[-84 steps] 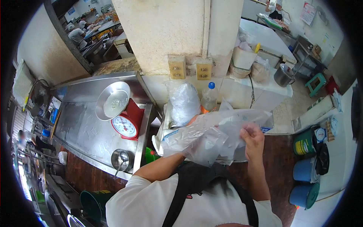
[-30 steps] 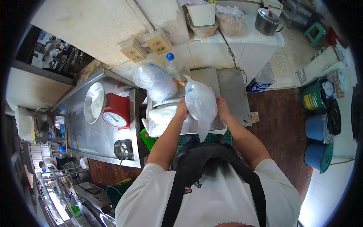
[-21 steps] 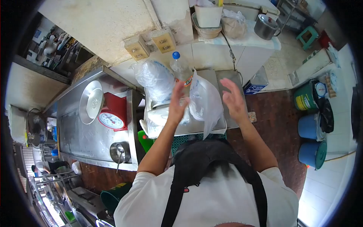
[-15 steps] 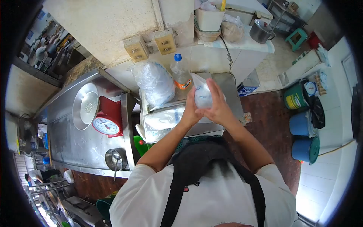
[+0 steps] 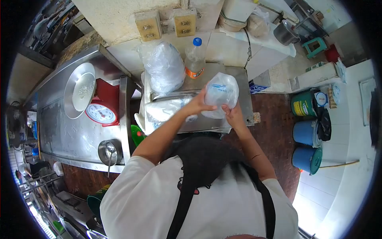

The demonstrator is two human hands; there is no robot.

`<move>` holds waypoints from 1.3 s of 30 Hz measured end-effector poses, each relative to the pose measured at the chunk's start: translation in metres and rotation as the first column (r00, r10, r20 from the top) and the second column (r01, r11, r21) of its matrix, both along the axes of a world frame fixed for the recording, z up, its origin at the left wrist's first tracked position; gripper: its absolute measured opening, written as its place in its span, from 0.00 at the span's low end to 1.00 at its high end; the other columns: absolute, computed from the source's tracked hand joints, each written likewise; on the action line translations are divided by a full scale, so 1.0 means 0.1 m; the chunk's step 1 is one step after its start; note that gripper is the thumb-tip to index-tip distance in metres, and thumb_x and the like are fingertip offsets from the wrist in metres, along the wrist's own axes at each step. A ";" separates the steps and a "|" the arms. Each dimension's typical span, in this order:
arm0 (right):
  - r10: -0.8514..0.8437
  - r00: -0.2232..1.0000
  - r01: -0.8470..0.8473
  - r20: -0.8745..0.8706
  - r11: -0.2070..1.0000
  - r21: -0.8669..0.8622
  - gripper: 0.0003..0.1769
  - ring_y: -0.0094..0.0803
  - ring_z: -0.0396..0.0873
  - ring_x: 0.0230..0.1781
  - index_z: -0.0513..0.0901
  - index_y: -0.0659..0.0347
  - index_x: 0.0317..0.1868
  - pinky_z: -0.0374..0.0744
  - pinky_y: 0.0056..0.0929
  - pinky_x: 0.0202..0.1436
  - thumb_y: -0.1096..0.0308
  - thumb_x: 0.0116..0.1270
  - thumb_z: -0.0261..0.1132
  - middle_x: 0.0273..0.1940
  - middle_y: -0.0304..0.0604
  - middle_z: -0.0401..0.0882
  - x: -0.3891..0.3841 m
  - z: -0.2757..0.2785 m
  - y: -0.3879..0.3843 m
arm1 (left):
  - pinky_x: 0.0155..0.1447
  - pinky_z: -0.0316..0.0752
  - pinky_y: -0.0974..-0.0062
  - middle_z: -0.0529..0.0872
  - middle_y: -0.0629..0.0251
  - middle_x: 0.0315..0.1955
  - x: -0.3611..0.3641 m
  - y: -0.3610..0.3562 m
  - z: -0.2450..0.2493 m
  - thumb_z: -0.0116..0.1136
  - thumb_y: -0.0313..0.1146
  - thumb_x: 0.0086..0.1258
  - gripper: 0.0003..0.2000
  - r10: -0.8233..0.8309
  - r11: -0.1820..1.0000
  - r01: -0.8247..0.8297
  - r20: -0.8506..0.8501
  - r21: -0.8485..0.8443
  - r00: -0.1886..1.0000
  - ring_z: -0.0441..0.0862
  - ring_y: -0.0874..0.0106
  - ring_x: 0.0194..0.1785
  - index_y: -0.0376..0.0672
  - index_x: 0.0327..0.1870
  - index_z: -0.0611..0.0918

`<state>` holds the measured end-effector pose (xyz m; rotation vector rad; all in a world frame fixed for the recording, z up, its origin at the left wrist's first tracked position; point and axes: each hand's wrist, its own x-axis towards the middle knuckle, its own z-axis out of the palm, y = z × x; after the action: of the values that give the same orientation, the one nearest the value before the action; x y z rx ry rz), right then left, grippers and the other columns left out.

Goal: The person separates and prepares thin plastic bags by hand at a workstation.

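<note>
While clear plastic bag (image 5: pixel 222 91) sits puffed over steel surface (image 5: pixel 243 85), left hand (image 5: pixel 197 106) fingers wrap side, right hand (image 5: pixel 234 116) fingers pinch bottom.

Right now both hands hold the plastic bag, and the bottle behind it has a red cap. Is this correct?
No: the head view shows a blue cap on the bottle. The left hand and right hand hold the plastic bag.
</note>
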<state>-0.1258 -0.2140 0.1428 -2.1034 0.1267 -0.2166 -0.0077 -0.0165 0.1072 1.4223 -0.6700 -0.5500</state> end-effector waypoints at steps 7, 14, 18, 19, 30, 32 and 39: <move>-0.074 0.930 0.160 0.360 0.964 -0.214 0.25 0.45 0.80 0.49 0.73 0.69 0.61 0.78 0.39 0.53 0.70 0.66 0.67 0.50 0.53 0.80 -0.29 1.23 0.07 | 0.73 0.63 0.59 0.73 0.50 0.66 -0.13 0.99 0.15 0.73 0.41 0.58 0.35 0.085 0.817 -0.179 0.194 0.547 0.977 0.68 0.55 0.71 0.42 0.68 0.73; 0.292 0.952 -0.281 -0.094 0.953 0.110 0.13 0.40 0.83 0.42 0.83 0.65 0.50 0.79 0.30 0.46 0.76 0.65 0.64 0.43 0.48 0.83 -0.18 1.25 0.60 | 0.67 0.68 0.58 0.85 0.62 0.53 -0.58 1.19 -0.84 0.62 0.27 0.61 0.17 0.068 0.702 -0.545 0.718 0.459 0.693 0.79 0.59 0.61 0.44 0.53 0.85; 0.281 0.944 -0.256 0.175 0.955 -0.149 0.12 0.45 0.84 0.38 0.83 0.64 0.49 0.80 0.35 0.43 0.74 0.65 0.66 0.41 0.51 0.84 -0.10 1.02 0.97 | 0.50 0.75 0.73 0.89 0.61 0.45 -0.43 1.16 0.00 0.62 0.27 0.66 0.13 0.201 0.902 -0.227 0.108 0.367 0.974 0.83 0.69 0.44 0.41 0.52 0.83; 0.279 0.933 -0.233 0.226 0.949 -0.211 0.12 0.46 0.84 0.38 0.83 0.63 0.49 0.80 0.36 0.42 0.73 0.65 0.67 0.40 0.52 0.84 -0.11 1.00 1.00 | 0.52 0.74 0.73 0.88 0.63 0.45 -0.43 1.18 0.12 0.61 0.25 0.66 0.15 0.179 0.946 -0.163 -0.032 0.281 0.983 0.83 0.69 0.45 0.40 0.53 0.83; 0.174 0.964 -0.169 0.201 0.985 -0.044 0.08 0.43 0.77 0.44 0.86 0.57 0.40 0.75 0.34 0.48 0.73 0.60 0.71 0.38 0.46 0.79 -0.09 1.13 0.89 | 0.55 0.74 0.71 0.86 0.63 0.44 -0.56 1.07 0.87 0.65 0.30 0.68 0.15 0.080 0.960 -0.048 -0.105 0.274 0.991 0.79 0.73 0.47 0.37 0.53 0.82; 0.231 0.916 -0.184 0.327 0.968 -0.168 0.09 0.44 0.77 0.45 0.86 0.58 0.41 0.75 0.36 0.49 0.72 0.59 0.71 0.39 0.45 0.79 -0.08 1.20 0.83 | 0.54 0.74 0.71 0.87 0.63 0.41 -0.56 1.07 0.92 0.64 0.33 0.70 0.13 0.151 0.973 -0.103 -0.237 0.205 0.960 0.79 0.74 0.45 0.36 0.52 0.83; 0.169 0.973 -0.114 0.158 0.944 -0.309 0.09 0.44 0.77 0.42 0.82 0.61 0.39 0.73 0.41 0.48 0.71 0.59 0.70 0.38 0.44 0.79 -0.14 1.50 0.84 | 0.46 0.74 0.72 0.86 0.66 0.31 -0.70 1.01 1.01 0.62 0.37 0.73 0.12 0.209 0.918 -0.189 -0.021 0.350 0.978 0.76 0.77 0.36 0.36 0.46 0.85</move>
<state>-0.1398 -0.1300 0.2932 -2.3689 -0.1785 -0.3591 -0.0778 0.0842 0.2085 1.7748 -0.3844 -0.5641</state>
